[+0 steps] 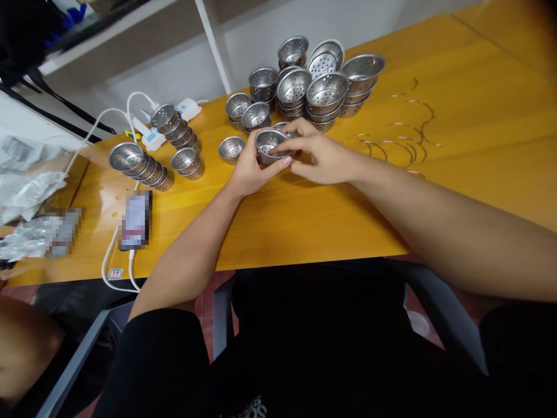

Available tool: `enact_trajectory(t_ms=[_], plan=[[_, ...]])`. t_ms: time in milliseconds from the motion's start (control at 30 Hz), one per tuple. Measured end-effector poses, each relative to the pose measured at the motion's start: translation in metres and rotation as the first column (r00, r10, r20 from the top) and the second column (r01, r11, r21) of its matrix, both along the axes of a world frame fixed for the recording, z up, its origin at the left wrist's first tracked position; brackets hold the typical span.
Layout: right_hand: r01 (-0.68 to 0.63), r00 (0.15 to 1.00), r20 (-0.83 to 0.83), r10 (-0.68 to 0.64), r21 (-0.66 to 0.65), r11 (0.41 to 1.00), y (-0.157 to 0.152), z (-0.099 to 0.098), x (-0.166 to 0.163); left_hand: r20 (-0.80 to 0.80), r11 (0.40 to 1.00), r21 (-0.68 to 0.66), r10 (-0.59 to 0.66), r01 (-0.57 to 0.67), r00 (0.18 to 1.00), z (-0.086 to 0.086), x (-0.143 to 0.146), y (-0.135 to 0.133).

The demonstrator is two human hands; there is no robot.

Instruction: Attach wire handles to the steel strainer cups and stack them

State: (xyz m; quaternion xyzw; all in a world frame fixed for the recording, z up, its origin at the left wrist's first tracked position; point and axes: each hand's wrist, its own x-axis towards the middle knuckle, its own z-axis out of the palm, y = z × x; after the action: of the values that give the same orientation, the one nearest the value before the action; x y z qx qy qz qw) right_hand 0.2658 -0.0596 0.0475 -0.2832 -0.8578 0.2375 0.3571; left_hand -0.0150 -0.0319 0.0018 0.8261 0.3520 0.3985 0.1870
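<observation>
A small perforated steel strainer cup (268, 143) sits between both hands just above the yellow wooden table (304, 220). My left hand (252, 168) wraps round its left side, thumb pressed to the front rim. My right hand (319, 157) grips its right side, with the index finger reaching across the rim. A single small cup (231, 148) stands just left of the hands. Stacked larger strainer bowls (326, 93) stand right behind them.
Nested cup stacks (141, 165) (176, 128) lie on their sides at the left, near a phone (136, 220) and white cables (111, 267). Thin wire rings (400, 145) lie at the right. Crumpled plastic bags (26, 191) are at the far left. Another person's arm (21, 348) shows bottom left.
</observation>
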Motion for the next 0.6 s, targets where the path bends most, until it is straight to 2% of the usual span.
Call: enact_trajectory(t_ms=[267,400,500,600], plan=[[0.029,0.999,-0.021,-0.030,-0.023,0.999,0.000,0.004,0.005,-0.003,1.000,-0.014,-0.006,0.006,1.000,-0.004,0.000,0.005],[0.081,0.996,-0.029,-0.082,-0.046,0.996,0.001,0.011,0.013,-0.026,0.998,-0.068,-0.008,0.006,1.000,-0.004,-0.001,0.005],[0.145,0.987,-0.068,-0.146,-0.009,0.989,0.005,0.013,0.018,-0.116,0.993,-0.117,0.012,-0.025,0.993,0.001,-0.005,0.004],[0.247,0.963,-0.114,-0.243,0.020,0.969,0.012,0.009,0.021,-0.241,0.995,-0.096,0.008,-0.032,0.971,0.010,-0.007,0.002]])
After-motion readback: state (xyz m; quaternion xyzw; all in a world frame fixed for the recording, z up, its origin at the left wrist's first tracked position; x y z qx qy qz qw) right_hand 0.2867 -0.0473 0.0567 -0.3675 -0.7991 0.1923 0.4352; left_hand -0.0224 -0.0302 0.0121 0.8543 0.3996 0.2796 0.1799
